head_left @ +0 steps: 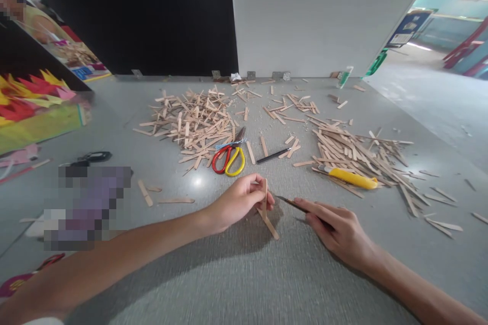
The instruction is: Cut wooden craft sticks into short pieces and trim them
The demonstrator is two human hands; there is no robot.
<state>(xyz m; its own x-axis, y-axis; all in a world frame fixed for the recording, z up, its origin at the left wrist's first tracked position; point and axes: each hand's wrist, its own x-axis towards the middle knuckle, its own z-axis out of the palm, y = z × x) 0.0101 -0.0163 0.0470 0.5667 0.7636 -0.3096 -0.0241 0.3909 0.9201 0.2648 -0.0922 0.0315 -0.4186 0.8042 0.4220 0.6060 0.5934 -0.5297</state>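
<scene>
My left hand pinches a wooden craft stick that stands nearly upright. Below those fingers, a second craft stick slants toward me; whether the hand grips it too is hard to see. To the right, my right hand is closed around a slim dark pointed tool, its tip directed at the left hand, a small gap from the upright stick. Beyond my left hand lie scissors with one red and one yellow handle. A thin black pen-like tool rests beside them.
Craft sticks form a heap at left and another pile at right, where a yellow-handled utility knife lies. A black and white upright panel backs the grey table. Paper flames stand far left; a person is behind.
</scene>
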